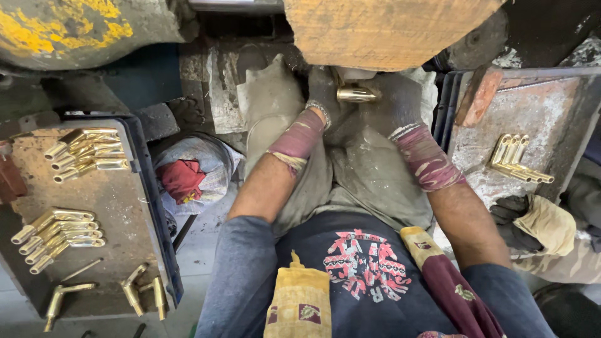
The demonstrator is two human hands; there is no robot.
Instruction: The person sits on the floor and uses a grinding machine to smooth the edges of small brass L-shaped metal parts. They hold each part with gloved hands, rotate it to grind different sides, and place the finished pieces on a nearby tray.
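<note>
1. Left hand and right hand, gloved: both clamped on brass fitting, far centre, under buffing wheel.
2. Risk: loose grip, wheel likely snatching fitting.
3. Risk: glove fabric possibly catching wheel.

1. A brass fitting, shiny gold and tubular with a rounded end, sits right under the big tan wheel at the top centre of the view.
2. It lies roughly level, long axis running left to right, with bright glints along its upper surface.
3. Its left end is tucked against the left hand, which is gloved in dusty grey; the right hand, gloved the same, closes in on its right end.
4. Only the middle stretch of the piece shows; both ends are hidden by the gloves.
</note>
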